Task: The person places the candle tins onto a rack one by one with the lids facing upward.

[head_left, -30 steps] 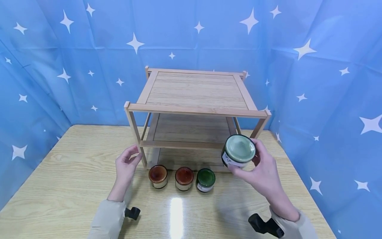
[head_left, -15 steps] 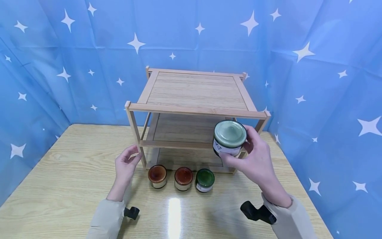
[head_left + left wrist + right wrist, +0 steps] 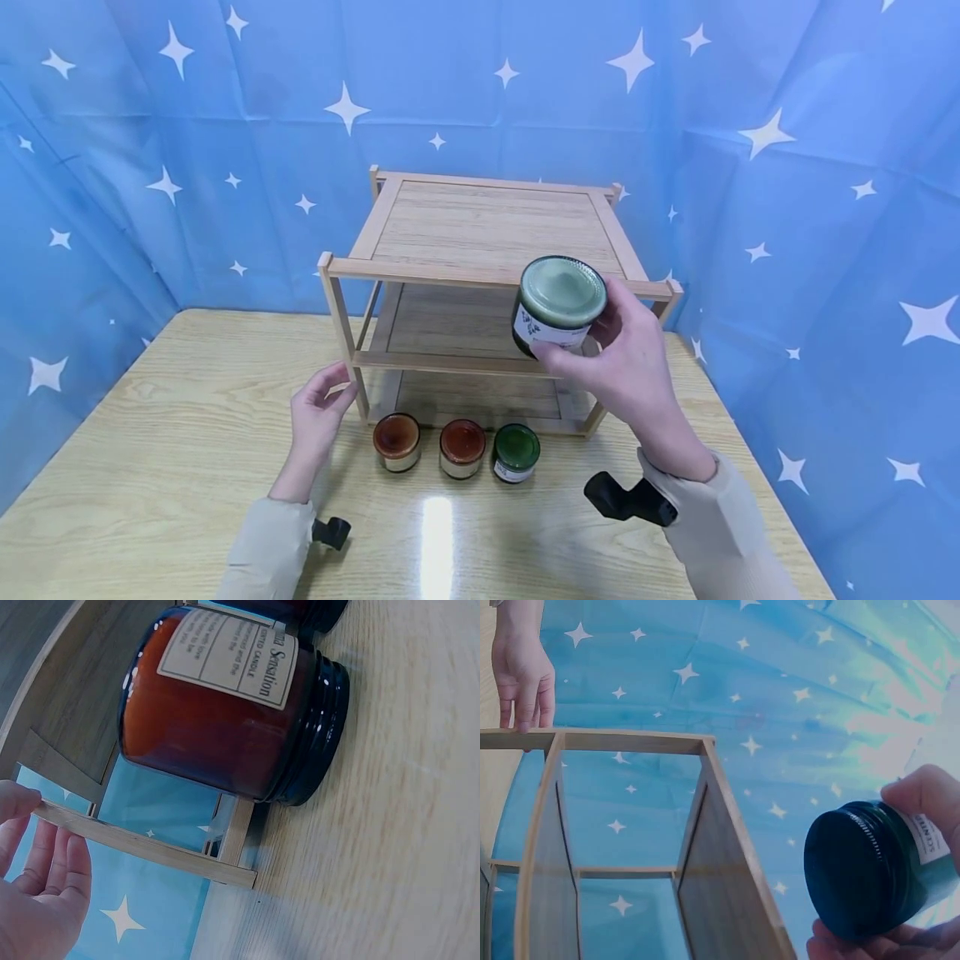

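My right hand (image 3: 630, 362) grips a green glass candle jar (image 3: 562, 292) by its side, thumb at the label. The jar is held in front of the top edge of a wooden shelf (image 3: 487, 221), its pale glass end up. In the right wrist view its dark lid (image 3: 847, 874) faces the table side. My left hand (image 3: 318, 417) pinches the shelf's front left leg (image 3: 142, 844) between thumb and fingers. On the table before the shelf stand an amber candle jar (image 3: 397, 437), a red-brown candle jar (image 3: 462, 444) and a darker green candle jar (image 3: 516, 450), in a row.
The shelf has a top panel, a middle panel (image 3: 461, 321) and a low panel (image 3: 480, 396), with wooden rails along the front. A light wood table (image 3: 187, 467) carries it. Blue star-patterned cloth (image 3: 247, 100) hangs behind and at both sides.
My right hand has raised the green candle jar and carried it leftward, from beside the shelf's right leg to the top front rail. My left hand stays on the leg.
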Demonstrator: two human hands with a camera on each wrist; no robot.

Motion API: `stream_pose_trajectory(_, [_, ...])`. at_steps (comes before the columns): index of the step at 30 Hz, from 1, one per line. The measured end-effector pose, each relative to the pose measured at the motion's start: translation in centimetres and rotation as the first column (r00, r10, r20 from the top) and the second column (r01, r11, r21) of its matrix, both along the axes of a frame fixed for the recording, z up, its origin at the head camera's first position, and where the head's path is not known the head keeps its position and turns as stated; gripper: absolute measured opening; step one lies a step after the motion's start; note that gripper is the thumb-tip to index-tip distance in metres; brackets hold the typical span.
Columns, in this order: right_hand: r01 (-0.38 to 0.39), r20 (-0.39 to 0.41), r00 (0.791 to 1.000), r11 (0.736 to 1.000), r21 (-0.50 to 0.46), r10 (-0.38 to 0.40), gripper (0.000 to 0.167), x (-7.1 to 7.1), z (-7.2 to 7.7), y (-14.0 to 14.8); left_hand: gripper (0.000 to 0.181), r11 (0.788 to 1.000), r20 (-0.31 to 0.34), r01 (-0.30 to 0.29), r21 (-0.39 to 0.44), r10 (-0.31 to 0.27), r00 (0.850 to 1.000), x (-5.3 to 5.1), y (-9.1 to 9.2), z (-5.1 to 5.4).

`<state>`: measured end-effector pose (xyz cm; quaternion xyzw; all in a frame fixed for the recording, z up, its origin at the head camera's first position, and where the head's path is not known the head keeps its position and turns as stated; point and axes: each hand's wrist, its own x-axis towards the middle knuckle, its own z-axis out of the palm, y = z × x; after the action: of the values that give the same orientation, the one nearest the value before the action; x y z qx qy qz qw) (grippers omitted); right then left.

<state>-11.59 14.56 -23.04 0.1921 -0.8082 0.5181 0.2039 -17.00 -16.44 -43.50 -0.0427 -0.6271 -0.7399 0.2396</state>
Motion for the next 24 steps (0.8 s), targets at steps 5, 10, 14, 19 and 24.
stream_pose_trajectory(5, [-0.040,-0.011,0.999,0.999,-0.034,0.040,0.060,-0.8,1.2,-0.6,0.032,1.000,-0.006,-0.001,-0.003,0.001,1.000,-0.2,-0.1,-0.2])
stream_pose_trajectory(10, [-0.038,-0.020,0.999,0.998,-0.046,0.037,0.055,-1.7,2.8,-1.5,0.037,1.000,-0.010,0.002,-0.003,-0.002,1.000,-0.2,-0.1,-0.2])
stream_pose_trajectory(14, [-0.050,-0.044,0.998,0.997,-0.066,0.047,0.050,-2.4,3.8,-2.4,0.034,1.000,-0.009,-0.001,-0.013,0.001,1.000,-0.2,-0.1,-0.2])
stream_pose_trajectory(19, [-0.082,-0.067,0.995,0.990,-0.119,0.074,0.049,-3.6,4.3,-3.5,0.033,1.000,-0.011,-0.001,-0.017,0.000,1.000,-0.3,-0.2,-0.1])
stream_pose_trajectory(24, [-0.074,-0.075,0.995,0.989,-0.130,0.065,0.051,-4.8,4.6,-4.3,0.031,1.000,-0.005,0.003,-0.011,-0.003,1.000,-0.3,-0.2,-0.2])
